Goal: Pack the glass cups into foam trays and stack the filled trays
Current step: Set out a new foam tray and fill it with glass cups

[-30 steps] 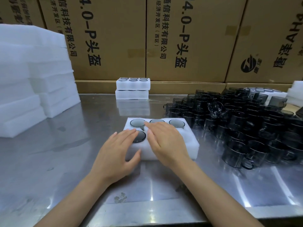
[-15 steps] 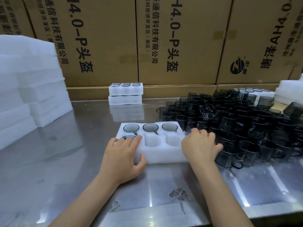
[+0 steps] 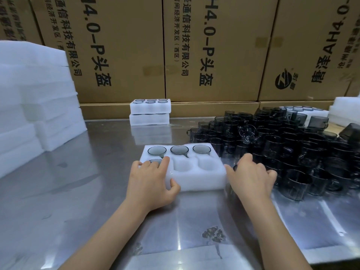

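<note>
While the left hand (image 3: 151, 177) pins the foam tray (image 3: 196, 177) on the counter (image 3: 78, 191) — fingers flat on top, thumb at its near wall — the right hand (image 3: 251, 177), nearer the glass cups (image 3: 292, 145), curls round one just right of the tray; two near-row pockets lie empty to that grip's left

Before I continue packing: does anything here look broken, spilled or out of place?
Nothing looks broken or spilled. The foam tray sits flat, four cups seated, two pockets empty. The loose cups are crowded, some lying tilted.
</note>
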`<act>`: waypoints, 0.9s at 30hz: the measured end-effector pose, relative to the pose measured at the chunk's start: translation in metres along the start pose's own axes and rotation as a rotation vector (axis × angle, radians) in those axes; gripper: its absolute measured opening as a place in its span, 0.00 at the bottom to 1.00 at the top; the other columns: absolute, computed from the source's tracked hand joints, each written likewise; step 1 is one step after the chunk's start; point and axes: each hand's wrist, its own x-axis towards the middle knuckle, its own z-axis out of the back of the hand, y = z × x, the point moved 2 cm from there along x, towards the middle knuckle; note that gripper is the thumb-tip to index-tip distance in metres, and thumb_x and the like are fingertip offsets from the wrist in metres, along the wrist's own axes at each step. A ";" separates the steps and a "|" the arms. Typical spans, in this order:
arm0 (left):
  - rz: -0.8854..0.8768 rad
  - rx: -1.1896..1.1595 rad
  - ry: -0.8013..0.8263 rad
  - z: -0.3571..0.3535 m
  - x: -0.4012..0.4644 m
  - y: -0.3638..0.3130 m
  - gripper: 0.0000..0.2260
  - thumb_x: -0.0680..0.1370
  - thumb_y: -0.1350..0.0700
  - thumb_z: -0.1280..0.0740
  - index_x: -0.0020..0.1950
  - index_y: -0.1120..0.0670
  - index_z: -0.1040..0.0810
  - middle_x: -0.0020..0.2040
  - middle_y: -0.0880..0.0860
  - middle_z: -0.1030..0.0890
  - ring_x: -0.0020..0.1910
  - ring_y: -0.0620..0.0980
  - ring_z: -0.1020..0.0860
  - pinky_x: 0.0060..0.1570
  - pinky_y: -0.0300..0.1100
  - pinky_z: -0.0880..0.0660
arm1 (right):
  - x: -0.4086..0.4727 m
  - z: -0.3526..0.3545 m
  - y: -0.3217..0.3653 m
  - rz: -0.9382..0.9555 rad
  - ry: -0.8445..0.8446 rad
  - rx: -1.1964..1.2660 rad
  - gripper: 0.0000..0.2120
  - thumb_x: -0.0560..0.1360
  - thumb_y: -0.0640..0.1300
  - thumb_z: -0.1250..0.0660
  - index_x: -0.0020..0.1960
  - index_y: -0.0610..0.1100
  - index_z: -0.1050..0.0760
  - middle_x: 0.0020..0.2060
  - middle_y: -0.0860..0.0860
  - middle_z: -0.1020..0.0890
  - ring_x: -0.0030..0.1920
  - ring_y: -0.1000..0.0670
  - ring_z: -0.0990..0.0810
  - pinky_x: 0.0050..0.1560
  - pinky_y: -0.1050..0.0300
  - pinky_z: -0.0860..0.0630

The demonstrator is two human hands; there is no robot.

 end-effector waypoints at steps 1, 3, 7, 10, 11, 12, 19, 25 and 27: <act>0.004 -0.007 0.003 0.000 0.001 0.000 0.22 0.65 0.46 0.45 0.47 0.58 0.21 0.25 0.50 0.29 0.26 0.54 0.29 0.37 0.45 0.32 | 0.000 -0.001 -0.001 0.017 0.030 -0.041 0.15 0.77 0.54 0.40 0.54 0.43 0.31 0.49 0.47 0.19 0.55 0.45 0.26 0.51 0.50 0.39; 0.009 -0.028 0.006 -0.001 0.001 0.000 0.22 0.65 0.46 0.45 0.48 0.59 0.21 0.25 0.50 0.29 0.27 0.55 0.29 0.36 0.45 0.31 | 0.000 -0.001 -0.001 0.066 0.074 -0.094 0.10 0.77 0.50 0.40 0.53 0.45 0.29 0.48 0.48 0.19 0.55 0.45 0.26 0.51 0.51 0.40; 0.005 -0.077 -0.014 -0.002 -0.002 0.002 0.23 0.66 0.46 0.44 0.50 0.59 0.20 0.28 0.50 0.27 0.29 0.55 0.27 0.37 0.47 0.28 | -0.001 0.006 0.006 0.150 -0.075 0.003 0.05 0.76 0.46 0.39 0.49 0.48 0.26 0.44 0.52 0.20 0.51 0.46 0.26 0.49 0.52 0.43; -0.004 -0.107 -0.042 -0.003 -0.003 0.003 0.22 0.67 0.46 0.43 0.50 0.59 0.20 0.29 0.49 0.25 0.30 0.54 0.26 0.38 0.47 0.27 | -0.004 0.017 0.014 0.262 -0.343 0.234 0.01 0.75 0.43 0.35 0.44 0.46 0.25 0.40 0.53 0.22 0.48 0.46 0.27 0.49 0.52 0.43; -0.006 -0.119 -0.050 -0.003 -0.003 0.004 0.22 0.67 0.47 0.43 0.50 0.59 0.20 0.29 0.49 0.25 0.30 0.54 0.26 0.38 0.47 0.27 | -0.006 0.022 0.018 0.326 -0.427 0.310 0.01 0.74 0.42 0.34 0.43 0.45 0.25 0.38 0.52 0.22 0.48 0.46 0.26 0.50 0.52 0.42; -0.008 -0.132 -0.057 -0.004 -0.003 0.004 0.22 0.67 0.47 0.43 0.50 0.58 0.20 0.29 0.49 0.25 0.30 0.54 0.26 0.39 0.46 0.27 | -0.005 0.026 0.024 0.404 -0.478 0.362 0.01 0.73 0.41 0.34 0.43 0.45 0.25 0.38 0.52 0.22 0.48 0.45 0.26 0.52 0.52 0.41; -0.023 -0.211 -0.083 -0.004 -0.005 0.008 0.26 0.67 0.44 0.42 0.56 0.58 0.20 0.37 0.48 0.19 0.36 0.53 0.21 0.47 0.48 0.25 | 0.000 0.004 0.070 0.919 0.032 0.388 0.02 0.73 0.36 0.34 0.44 0.40 0.25 0.39 0.48 0.22 0.48 0.45 0.27 0.50 0.50 0.31; -0.007 -0.178 -0.040 -0.007 -0.003 0.010 0.33 0.68 0.41 0.45 0.68 0.57 0.27 0.39 0.48 0.19 0.40 0.51 0.22 0.53 0.46 0.30 | -0.005 -0.008 0.066 0.987 0.112 0.475 0.02 0.75 0.37 0.35 0.45 0.42 0.28 0.42 0.53 0.24 0.51 0.55 0.32 0.49 0.51 0.30; -0.004 -0.177 -0.050 -0.006 -0.002 0.010 0.33 0.67 0.42 0.45 0.67 0.58 0.26 0.34 0.49 0.21 0.37 0.51 0.22 0.51 0.46 0.28 | -0.004 -0.010 0.063 0.970 0.167 0.480 0.02 0.76 0.39 0.36 0.47 0.44 0.28 0.44 0.55 0.25 0.53 0.57 0.34 0.51 0.52 0.29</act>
